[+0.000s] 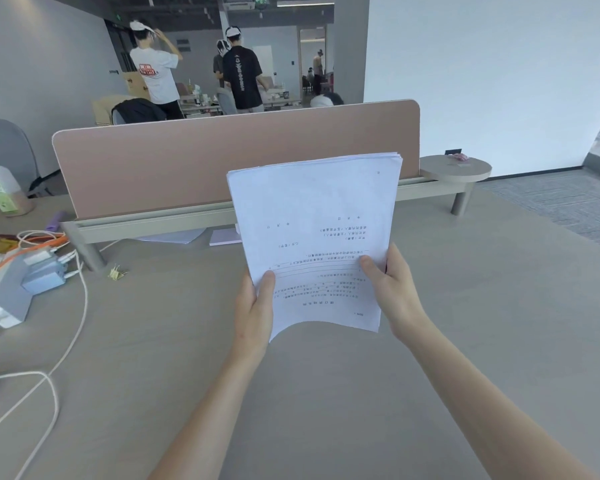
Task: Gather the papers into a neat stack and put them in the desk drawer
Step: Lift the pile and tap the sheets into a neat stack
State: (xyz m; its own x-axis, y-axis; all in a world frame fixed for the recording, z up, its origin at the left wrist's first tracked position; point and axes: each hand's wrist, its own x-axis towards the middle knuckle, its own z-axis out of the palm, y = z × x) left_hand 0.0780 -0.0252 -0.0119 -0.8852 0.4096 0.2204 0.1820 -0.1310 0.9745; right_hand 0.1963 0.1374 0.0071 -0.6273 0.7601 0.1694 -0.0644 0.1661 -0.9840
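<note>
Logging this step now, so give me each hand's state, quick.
Left hand: closed on the paper stack's left edge.
Right hand: closed on its right edge.

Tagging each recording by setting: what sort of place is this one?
Most likely an open-plan office: a shared desk with a pink divider panel, chargers and cables at its left, more workstations behind.

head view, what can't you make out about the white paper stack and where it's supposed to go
- Desk drawer: not in the head view, below the frame edge.
- White paper stack: print too small and upside down; sheet count unclear.
- Loose white sheets under the pink divider: mostly hidden by its rail.
</note>
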